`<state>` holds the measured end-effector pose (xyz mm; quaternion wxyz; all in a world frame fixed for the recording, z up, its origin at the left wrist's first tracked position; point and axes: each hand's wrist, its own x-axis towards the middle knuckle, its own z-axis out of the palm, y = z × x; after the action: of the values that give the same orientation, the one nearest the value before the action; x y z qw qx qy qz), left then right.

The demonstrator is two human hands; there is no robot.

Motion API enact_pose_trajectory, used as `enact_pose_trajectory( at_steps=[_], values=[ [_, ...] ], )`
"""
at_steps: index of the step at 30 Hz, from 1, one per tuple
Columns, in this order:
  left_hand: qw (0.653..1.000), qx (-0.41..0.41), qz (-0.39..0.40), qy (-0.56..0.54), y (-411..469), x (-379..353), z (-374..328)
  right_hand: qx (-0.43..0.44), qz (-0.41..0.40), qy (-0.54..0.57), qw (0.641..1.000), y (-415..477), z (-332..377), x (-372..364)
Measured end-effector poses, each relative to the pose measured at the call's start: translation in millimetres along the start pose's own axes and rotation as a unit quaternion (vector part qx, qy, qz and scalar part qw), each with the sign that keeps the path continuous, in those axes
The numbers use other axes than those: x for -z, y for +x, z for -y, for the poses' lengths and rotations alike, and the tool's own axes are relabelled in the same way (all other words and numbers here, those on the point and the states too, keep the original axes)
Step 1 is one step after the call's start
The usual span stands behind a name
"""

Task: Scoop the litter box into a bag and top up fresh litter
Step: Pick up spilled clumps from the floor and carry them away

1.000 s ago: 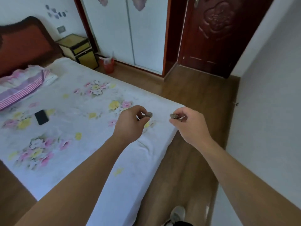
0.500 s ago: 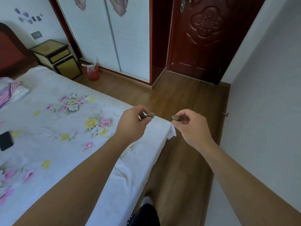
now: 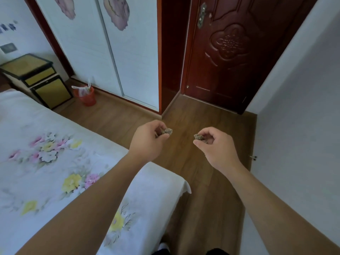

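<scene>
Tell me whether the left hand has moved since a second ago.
Yes. The left hand, pinching a brown clump, was over the bed; now it is past the bed's edge, above the floor, nearer the door.

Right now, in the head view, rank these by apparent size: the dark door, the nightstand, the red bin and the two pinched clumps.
1. dark door
2. nightstand
3. red bin
4. left clump and right clump look alike, so they tie.

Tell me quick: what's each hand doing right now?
Left hand: closed, pinching a small brown clump.
Right hand: closed, pinching a second brown clump.
</scene>
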<state>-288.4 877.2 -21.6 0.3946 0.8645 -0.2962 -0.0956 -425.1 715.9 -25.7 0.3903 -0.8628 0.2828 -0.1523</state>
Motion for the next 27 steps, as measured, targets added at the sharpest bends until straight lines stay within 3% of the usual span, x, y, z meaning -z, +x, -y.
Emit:
enact_pose_trajectory(
  at_steps=[9, 16, 27],
  values=[
    [0.998, 0.026, -0.064, -0.003, 152.1, -34.0, -4.2, 0.048, 0.059, 0.011, 0.997, 184.3, -24.9, 3.3],
    [0.985, 0.093, -0.143, -0.004, 269.4, -75.4, -9.7, 0.124, 0.134, -0.016, 0.983, 341.5, -47.2, 18.0],
    [0.947, 0.193, -0.255, 0.009, 350.1, -46.6, 20.3, 0.222, 0.26, -0.007, 0.94, 476.1, 0.3, -31.7]
  ],
)
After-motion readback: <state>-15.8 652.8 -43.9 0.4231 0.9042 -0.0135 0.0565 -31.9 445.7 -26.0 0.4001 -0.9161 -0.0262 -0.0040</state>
